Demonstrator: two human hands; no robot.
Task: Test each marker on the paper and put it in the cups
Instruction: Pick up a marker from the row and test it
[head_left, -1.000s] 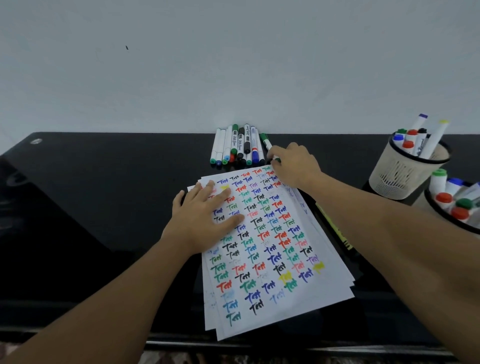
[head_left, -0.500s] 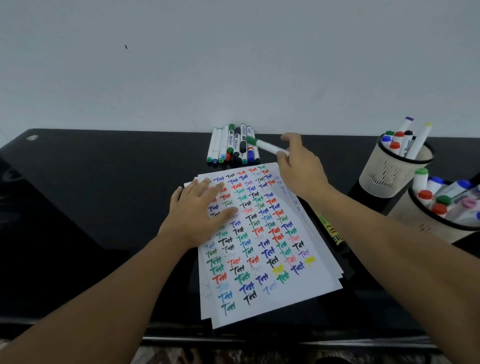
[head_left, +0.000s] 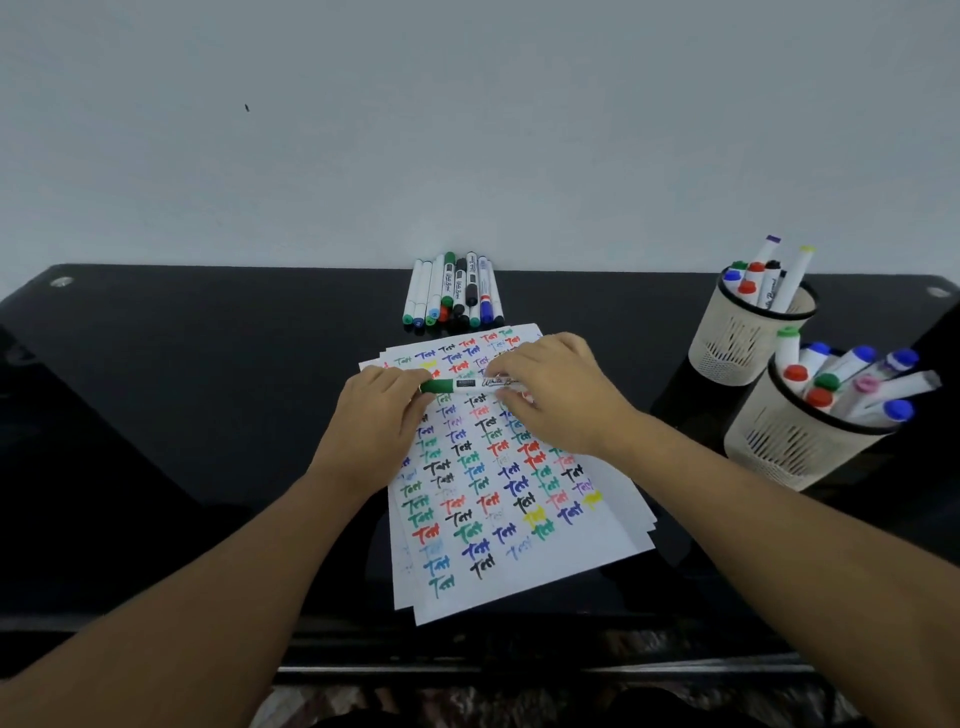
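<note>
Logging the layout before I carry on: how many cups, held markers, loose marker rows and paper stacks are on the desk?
Cups: 2, far cup and near cup
Held markers: 1, green marker
Loose marker rows: 1, marker row
Paper stacks: 1, paper stack
Total: 5

Held level over the paper (head_left: 519, 519): green marker (head_left: 462, 385), left hand (head_left: 382, 415) pinching its cap, right hand (head_left: 558, 395) gripping its barrel.

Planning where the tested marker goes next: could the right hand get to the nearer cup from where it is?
Probably yes. The right hand, now holding the green marker over the paper, has bare black table between it and the nearer cup; the cup's mouth is crowded with markers, though.
</note>
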